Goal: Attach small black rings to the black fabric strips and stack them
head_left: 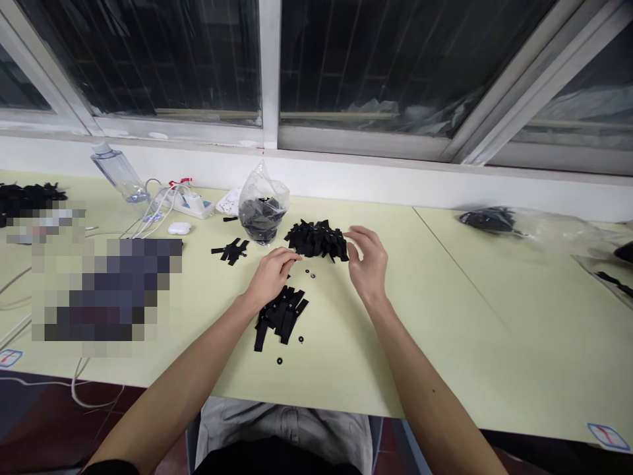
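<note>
My left hand [271, 276] is closed, thumb and fingertips pressed together just in front of a heap of short black fabric strips [316, 239]. Whatever it may pinch is too small to make out. At the heap's right edge, my right hand [368, 264] curves with thumb and fingers apart, nothing visible between them. Closer to me lies a looser pile of black strips [284, 316], some with small shiny fittings, partly behind my left wrist. Small black rings [301, 339] are scattered near it, and a tiny metallic piece [313, 276] lies between my hands.
Behind my left hand stands a clear plastic bag [264, 214] of black pieces, with a few strips [231, 251] to its left. A power strip [195, 204], white case [179, 228] and bottle [119, 171] sit farther left. Another plastic bag [548, 227] lies at right.
</note>
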`<state>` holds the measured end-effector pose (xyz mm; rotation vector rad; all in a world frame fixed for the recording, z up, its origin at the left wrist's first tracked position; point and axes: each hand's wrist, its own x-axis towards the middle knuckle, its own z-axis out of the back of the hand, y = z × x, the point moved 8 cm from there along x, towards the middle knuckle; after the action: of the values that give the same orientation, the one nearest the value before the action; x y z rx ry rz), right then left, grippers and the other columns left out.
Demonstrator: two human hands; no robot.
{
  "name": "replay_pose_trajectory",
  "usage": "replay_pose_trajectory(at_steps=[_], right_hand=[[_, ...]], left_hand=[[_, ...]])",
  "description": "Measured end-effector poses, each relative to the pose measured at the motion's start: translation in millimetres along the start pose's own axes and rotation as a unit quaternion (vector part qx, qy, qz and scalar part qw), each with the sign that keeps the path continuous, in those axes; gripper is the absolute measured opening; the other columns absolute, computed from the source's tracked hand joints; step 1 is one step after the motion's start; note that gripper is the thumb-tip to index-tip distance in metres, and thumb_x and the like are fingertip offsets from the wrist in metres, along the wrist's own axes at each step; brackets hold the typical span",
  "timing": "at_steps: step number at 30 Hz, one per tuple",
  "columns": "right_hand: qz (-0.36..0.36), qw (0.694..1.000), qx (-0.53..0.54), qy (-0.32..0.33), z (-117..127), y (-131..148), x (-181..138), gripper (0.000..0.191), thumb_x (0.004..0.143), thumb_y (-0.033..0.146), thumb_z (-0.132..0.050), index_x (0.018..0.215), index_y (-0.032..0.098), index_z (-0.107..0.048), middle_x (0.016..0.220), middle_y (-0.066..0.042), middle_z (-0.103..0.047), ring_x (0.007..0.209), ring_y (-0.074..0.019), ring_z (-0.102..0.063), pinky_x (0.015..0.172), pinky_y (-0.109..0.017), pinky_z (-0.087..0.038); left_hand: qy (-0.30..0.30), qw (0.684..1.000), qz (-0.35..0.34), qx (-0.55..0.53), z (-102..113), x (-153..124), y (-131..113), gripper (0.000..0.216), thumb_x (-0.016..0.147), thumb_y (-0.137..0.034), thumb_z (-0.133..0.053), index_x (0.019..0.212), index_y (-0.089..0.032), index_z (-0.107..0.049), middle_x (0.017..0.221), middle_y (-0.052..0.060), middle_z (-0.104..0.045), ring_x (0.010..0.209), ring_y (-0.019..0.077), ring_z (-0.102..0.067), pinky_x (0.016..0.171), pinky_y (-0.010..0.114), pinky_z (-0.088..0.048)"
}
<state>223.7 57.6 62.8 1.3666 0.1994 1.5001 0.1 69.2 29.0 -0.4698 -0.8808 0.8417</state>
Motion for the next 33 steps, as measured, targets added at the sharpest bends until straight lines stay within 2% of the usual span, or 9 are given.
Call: replay_pose_trajectory(at_steps=[3,6,9,11,16,21,28,33], right_hand=[[0.015,0.998,0.009,0.064,-11,7,0,0.029,0.092,0.02,-0.043,0.104,0.023,-0.069,0.104,-0.008,-0.068,0.09,-0.0216,-0.067,0.082,-0.04,-0.053],[0.043,0.981,-0.015,0.188,-35,16,-8,0.026,0.09,0.018,-0.046,0.098,0.023,-0.071,0.108,-0.007,-0.067,0.086,-0.0196,-0.064,0.075,-0.035,-0.051],[0.014,0.95,-0.047,0.308,-58,10,-23,0.013,0.088,0.025,-0.059,0.09,0.023,-0.071,0.088,-0.004,-0.069,0.068,-0.0165,-0.059,0.063,-0.032,-0.045],[0.003,0.935,-0.079,0.346,-66,4,-30,0.009,0.086,0.03,-0.065,0.084,0.023,-0.071,0.079,-0.002,-0.068,0.065,-0.0159,-0.056,0.061,-0.031,-0.041],[0.004,0.92,-0.11,0.375,-73,-3,-38,0.008,0.086,0.027,-0.065,0.082,0.022,-0.07,0.076,-0.001,-0.067,0.065,-0.0155,-0.056,0.063,-0.03,-0.038],[0.001,0.919,-0.094,0.382,-75,-4,-39,0.013,0.088,0.023,-0.059,0.078,0.021,-0.067,0.078,-0.002,-0.066,0.066,-0.0152,-0.055,0.062,-0.029,-0.036],[-0.032,0.939,-0.055,0.337,-70,-8,-33,0.013,0.089,0.028,-0.057,0.08,0.02,-0.061,0.068,0.001,-0.061,0.061,-0.0149,-0.051,0.06,-0.029,-0.036],[-0.068,0.954,0.019,0.293,-64,-6,-28,0.014,0.089,0.033,-0.058,0.085,0.021,-0.064,0.08,-0.003,-0.068,0.07,-0.0174,-0.059,0.066,-0.031,-0.043]], left_hand=[[-0.005,1.0,-0.005,0.002,0,0,0,0.025,0.096,-0.014,-0.049,0.106,-0.021,-0.07,0.109,0.006,-0.068,0.099,0.0181,-0.065,0.088,0.032,-0.051],[-0.002,1.0,-0.008,0.005,-1,1,1,0.025,0.095,-0.013,-0.051,0.108,-0.022,-0.07,0.111,0.006,-0.067,0.101,0.0179,-0.065,0.09,0.032,-0.052],[-0.001,1.0,-0.006,0.014,-1,1,3,0.025,0.094,-0.013,-0.053,0.111,-0.023,-0.07,0.116,0.006,-0.066,0.105,0.0186,-0.065,0.093,0.033,-0.052],[-0.002,1.0,-0.003,0.015,-2,1,5,0.027,0.093,-0.014,-0.055,0.114,-0.023,-0.069,0.12,0.006,-0.065,0.104,0.0185,-0.065,0.092,0.033,-0.053],[0.004,1.0,0.01,-0.016,-5,-1,5,0.031,0.094,-0.018,-0.055,0.122,-0.025,-0.066,0.125,0.006,-0.063,0.088,0.0142,-0.068,0.084,0.03,-0.058],[-0.015,0.999,0.009,-0.035,-1,-1,-3,0.033,0.095,-0.019,-0.054,0.125,-0.026,-0.064,0.126,0.006,-0.062,0.086,0.0133,-0.068,0.085,0.03,-0.059],[-0.043,0.998,0.013,-0.042,6,0,-4,0.033,0.094,-0.018,-0.055,0.125,-0.027,-0.065,0.126,0.007,-0.061,0.092,0.0143,-0.066,0.089,0.032,-0.057],[-0.049,0.994,0.029,-0.092,4,0,-2,0.034,0.092,-0.018,-0.057,0.125,-0.025,-0.065,0.128,0.008,-0.059,0.084,0.0113,-0.066,0.083,0.028,-0.059]])
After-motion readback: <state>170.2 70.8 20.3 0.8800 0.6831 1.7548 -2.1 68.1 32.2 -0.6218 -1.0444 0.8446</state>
